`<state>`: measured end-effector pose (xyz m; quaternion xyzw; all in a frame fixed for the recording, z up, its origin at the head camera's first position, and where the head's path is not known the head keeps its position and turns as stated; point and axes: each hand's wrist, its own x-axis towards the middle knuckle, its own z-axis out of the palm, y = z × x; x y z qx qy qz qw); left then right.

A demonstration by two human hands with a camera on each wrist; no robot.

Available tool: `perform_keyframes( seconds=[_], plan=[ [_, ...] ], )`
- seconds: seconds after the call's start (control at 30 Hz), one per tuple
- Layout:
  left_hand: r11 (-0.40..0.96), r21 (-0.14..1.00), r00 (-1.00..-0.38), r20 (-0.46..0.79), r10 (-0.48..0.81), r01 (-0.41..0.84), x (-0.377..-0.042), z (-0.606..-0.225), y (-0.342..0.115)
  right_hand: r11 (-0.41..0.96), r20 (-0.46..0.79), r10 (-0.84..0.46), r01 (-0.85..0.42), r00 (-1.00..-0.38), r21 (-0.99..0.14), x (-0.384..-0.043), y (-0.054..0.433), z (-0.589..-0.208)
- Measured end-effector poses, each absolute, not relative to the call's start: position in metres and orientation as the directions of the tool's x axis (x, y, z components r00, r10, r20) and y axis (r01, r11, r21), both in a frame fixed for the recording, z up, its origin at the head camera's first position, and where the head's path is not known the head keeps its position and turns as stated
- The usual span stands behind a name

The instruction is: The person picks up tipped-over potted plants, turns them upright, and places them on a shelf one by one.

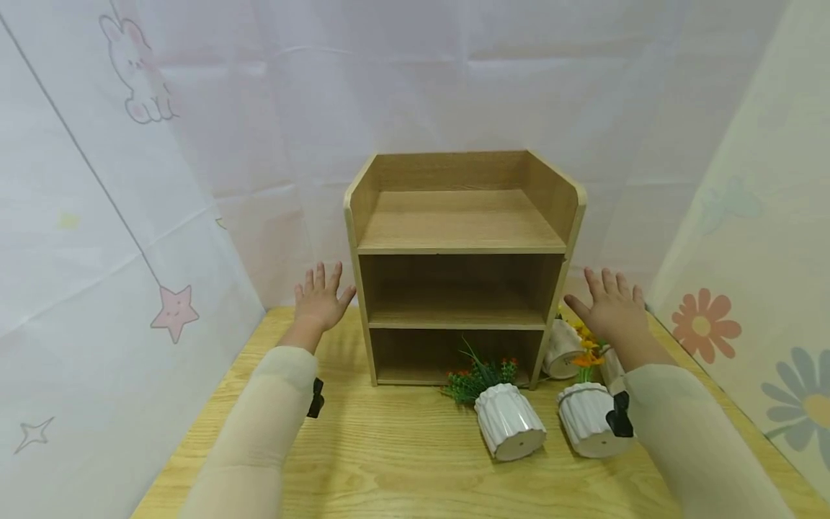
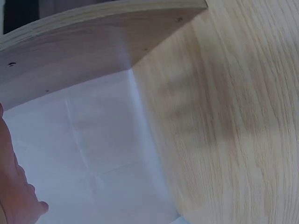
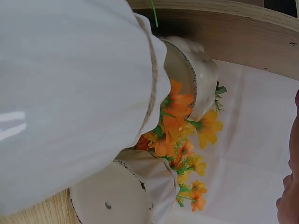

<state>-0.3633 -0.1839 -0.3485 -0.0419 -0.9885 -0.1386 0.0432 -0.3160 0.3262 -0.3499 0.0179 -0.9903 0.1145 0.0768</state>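
Note:
Both hands are held up with fingers spread, one on each side of a wooden shelf unit (image 1: 462,251). My left hand (image 1: 320,299) is beside the shelf's left panel and holds nothing. On the other side, my right hand (image 1: 609,306) hovers above several white pots and is likewise bare. A white fluted pot (image 1: 510,423) with green leaves and small red flowers lies tipped over before the bottom shelf. To its right lies another white pot (image 1: 588,418) with orange flowers (image 3: 175,100). A further white pot (image 1: 561,351) lies behind, against the shelf's right side.
The shelf unit stands on a light wood tabletop (image 1: 382,461) near the back. Pale printed cloth (image 1: 311,108) hangs behind and at both sides, with a pink star (image 1: 175,311) at left and a red flower print (image 1: 705,326) at right.

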Motion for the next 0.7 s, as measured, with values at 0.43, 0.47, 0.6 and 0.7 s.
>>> perform_keyframes(
  seconds=[0.43, 0.47, 0.6, 0.7],
  plan=[
    [0.591, 0.734, -0.941, 0.296, 0.164, 0.334, -0.356, -0.335, -0.175, 0.959, 0.188, -0.048, -0.098, -0.981, -0.265, -0.306, 0.335, -0.357],
    [0.556, 0.759, -0.94, 0.299, 0.164, 0.339, -0.355, -0.332, -0.173, 0.956, 0.191, -0.05, -0.102, -0.98, -0.274, -0.305, 0.335, -0.358],
    [0.379, 0.858, -0.937, 0.306, 0.168, 0.348, -0.346, -0.316, -0.164, 0.939, 0.199, -0.061, -0.124, -0.978, -0.322, -0.298, 0.334, -0.363],
    [0.259, 0.894, -0.928, 0.33, 0.175, 0.367, -0.338, -0.302, -0.158, 0.918, 0.194, -0.073, -0.142, -0.978, -0.37, -0.289, 0.334, -0.367]
  ],
)
